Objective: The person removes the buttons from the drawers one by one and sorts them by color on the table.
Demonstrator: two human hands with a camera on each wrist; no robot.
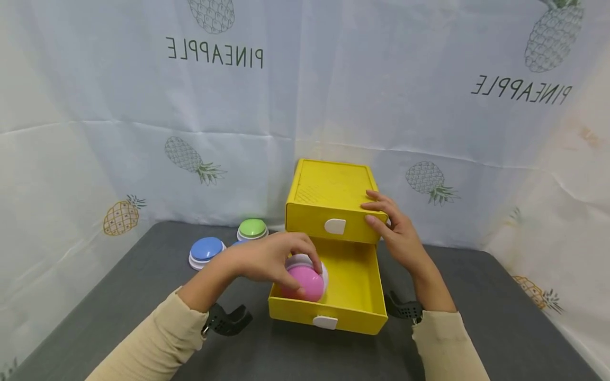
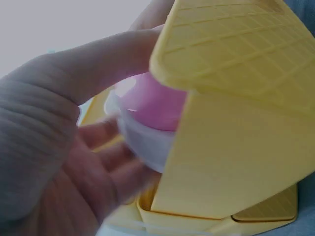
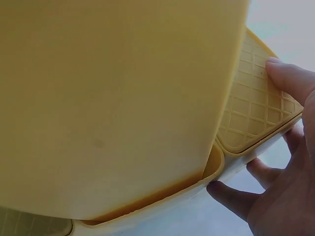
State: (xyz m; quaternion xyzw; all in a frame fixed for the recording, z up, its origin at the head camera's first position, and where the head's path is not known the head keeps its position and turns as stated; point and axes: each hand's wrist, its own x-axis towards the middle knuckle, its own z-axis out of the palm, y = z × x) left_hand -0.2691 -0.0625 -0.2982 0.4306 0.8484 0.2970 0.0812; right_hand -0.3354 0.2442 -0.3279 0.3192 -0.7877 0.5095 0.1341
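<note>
My left hand [image 1: 278,256] grips a pink push button [image 1: 306,281] with a domed top and white base. The button is tilted inside the pulled-out lower drawer [image 1: 355,275], near its left front corner. In the left wrist view, fingers reach round the button's white base [image 2: 150,147], while the drawer wall hides part of it. My right hand [image 1: 397,230] rests on the right front corner of the yellow cabinet [image 1: 333,182]. Its thumb touches the front of the closed upper drawer [image 1: 305,219], and its other fingers are spread along the cabinet's edge.
To the left of the cabinet, a blue button [image 1: 207,248] and a green button [image 1: 252,228] sit on the dark table [image 1: 143,296]. Another blue button [image 1: 240,242] is mostly hidden behind my left hand. A pineapple-print curtain [image 1: 229,106] hangs behind.
</note>
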